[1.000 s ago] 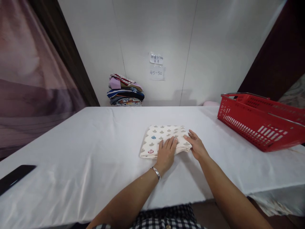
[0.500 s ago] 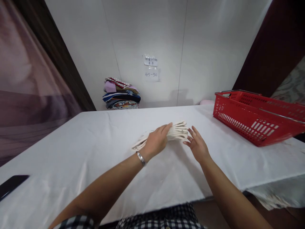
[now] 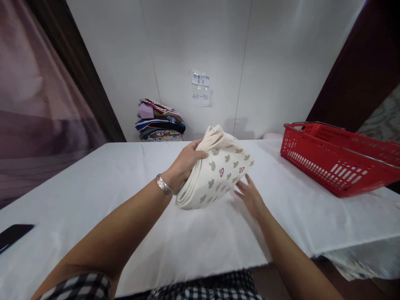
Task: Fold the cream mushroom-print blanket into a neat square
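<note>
My left hand (image 3: pixel 187 160) grips a folded cream cloth (image 3: pixel 218 175) by its layered edge, thumb on top and the fingers behind it. Grey and red mushroom shapes are printed on the cloth. It is tilted and held up over the white-covered table (image 3: pixel 131 179). Just under the cloth's right side is my right hand (image 3: pixel 250 196), its fingers apart. Its fingertips are close to the lower right edge of the cloth; whether they touch is unclear.
A red plastic basket (image 3: pixel 325 166) with metal handles stands at the table's right. Folded fabrics (image 3: pixel 161 121) are piled at the back left, by the wall. Paper labels (image 3: pixel 201 87) are stuck on the wall. A dark flat object (image 3: pixel 14 235) lies at the left edge.
The cloth has been lifted and tipped up, so its printed face now shows. My left hand has shifted left with it. My right hand has moved slightly lower, beneath the cloth's right side.
</note>
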`<state>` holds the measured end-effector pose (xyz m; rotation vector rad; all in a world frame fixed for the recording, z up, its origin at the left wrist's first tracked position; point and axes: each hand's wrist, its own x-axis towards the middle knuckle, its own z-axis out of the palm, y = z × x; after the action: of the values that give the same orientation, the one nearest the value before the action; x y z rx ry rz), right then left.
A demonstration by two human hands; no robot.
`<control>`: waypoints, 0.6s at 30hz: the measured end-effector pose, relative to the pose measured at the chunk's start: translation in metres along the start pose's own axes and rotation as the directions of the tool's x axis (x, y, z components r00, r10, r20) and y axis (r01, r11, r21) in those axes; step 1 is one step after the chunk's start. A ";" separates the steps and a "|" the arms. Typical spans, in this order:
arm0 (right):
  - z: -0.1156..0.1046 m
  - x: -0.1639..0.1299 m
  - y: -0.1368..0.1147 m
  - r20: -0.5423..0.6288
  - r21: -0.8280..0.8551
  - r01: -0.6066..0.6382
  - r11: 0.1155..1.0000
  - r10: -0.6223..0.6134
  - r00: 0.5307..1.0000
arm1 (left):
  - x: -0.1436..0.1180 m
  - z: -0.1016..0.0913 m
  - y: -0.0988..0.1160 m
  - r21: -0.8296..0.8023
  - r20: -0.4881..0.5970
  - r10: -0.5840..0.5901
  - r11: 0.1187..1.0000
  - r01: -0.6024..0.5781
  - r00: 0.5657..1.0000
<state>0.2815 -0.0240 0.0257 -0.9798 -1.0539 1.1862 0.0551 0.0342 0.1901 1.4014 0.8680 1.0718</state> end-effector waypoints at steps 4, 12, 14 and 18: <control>0.020 0.006 -0.005 0.072 0.100 -0.003 0.995 -0.004 0.997 | -0.006 -0.010 -0.008 -0.198 0.082 -0.100 0.974 0.114 0.992; 0.018 0.031 -0.012 -0.149 0.137 0.010 0.990 0.010 0.989 | 0.005 -0.056 -0.068 -0.251 0.004 -0.314 0.919 0.305 0.949; 0.015 0.044 0.000 -0.214 0.015 -0.082 0.997 0.083 0.973 | 0.008 -0.068 -0.098 -0.125 -0.151 -0.394 0.918 0.377 0.907; 0.007 0.058 0.029 -0.267 -0.268 -0.291 0.918 0.220 0.938 | 0.002 -0.084 -0.143 0.001 -0.280 -0.506 0.849 0.528 0.816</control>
<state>0.2718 0.0374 0.0062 -1.5012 -0.9541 1.1029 -0.0144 0.0798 0.0467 0.9950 1.4130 0.8127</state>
